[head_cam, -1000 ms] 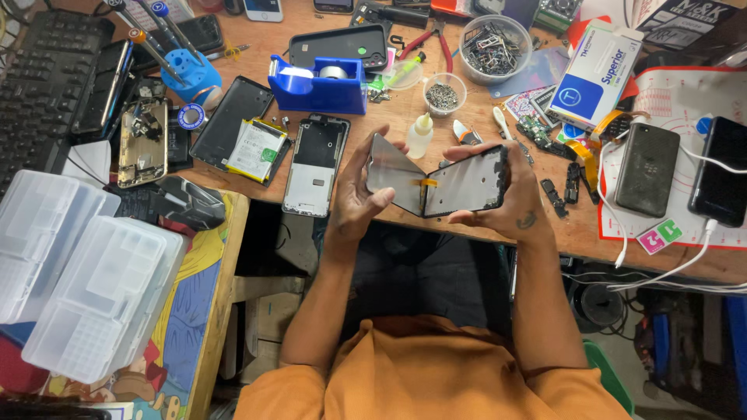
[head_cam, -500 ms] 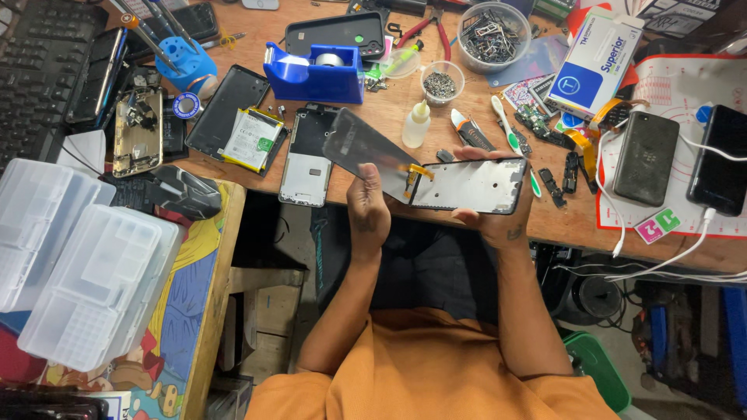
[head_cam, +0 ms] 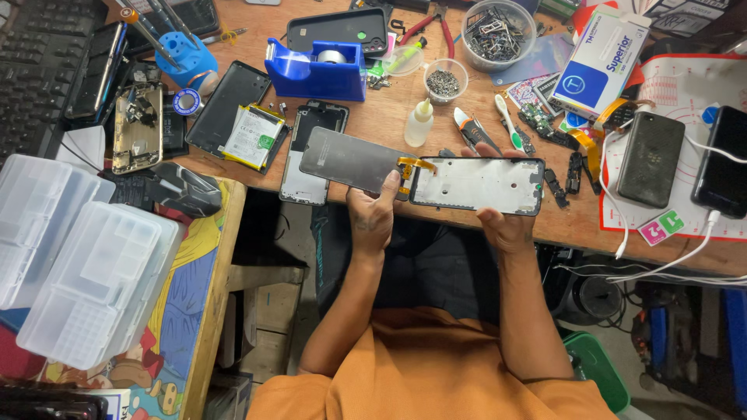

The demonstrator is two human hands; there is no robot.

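The left hand pinches the display panel at its right end, and the right hand supports the phone frame from below, just right of the panel; a flex cable joins the 2 parts. Both sit over the near edge of the surface. Behind them stand a tape dispenser and a small bottle. A battery lies left of the panel. 2 plastic organiser boxes sit at the far left, nearer the person.
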